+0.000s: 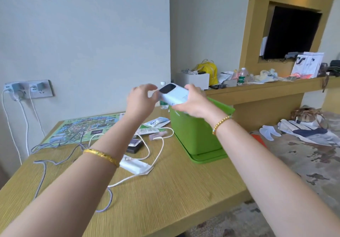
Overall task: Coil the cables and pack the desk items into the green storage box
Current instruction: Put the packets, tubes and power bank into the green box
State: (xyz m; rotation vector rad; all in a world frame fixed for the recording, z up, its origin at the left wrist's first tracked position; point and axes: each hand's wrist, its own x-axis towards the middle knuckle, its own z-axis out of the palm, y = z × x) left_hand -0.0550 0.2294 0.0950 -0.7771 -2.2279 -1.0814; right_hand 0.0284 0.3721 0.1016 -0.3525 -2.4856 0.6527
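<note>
A yellow bag and a water bottle stand on the shelf beneath a dark television.

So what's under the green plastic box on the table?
The green plastic storage box stands on its matching flat green lid, on the wooden table. The inside of the box is hidden by the hands.

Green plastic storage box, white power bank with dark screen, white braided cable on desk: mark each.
green plastic storage box point(195, 135): head view, front wall.
white power bank with dark screen point(174, 97): head view, white body.
white braided cable point(161, 145): head view, loop section.
</note>
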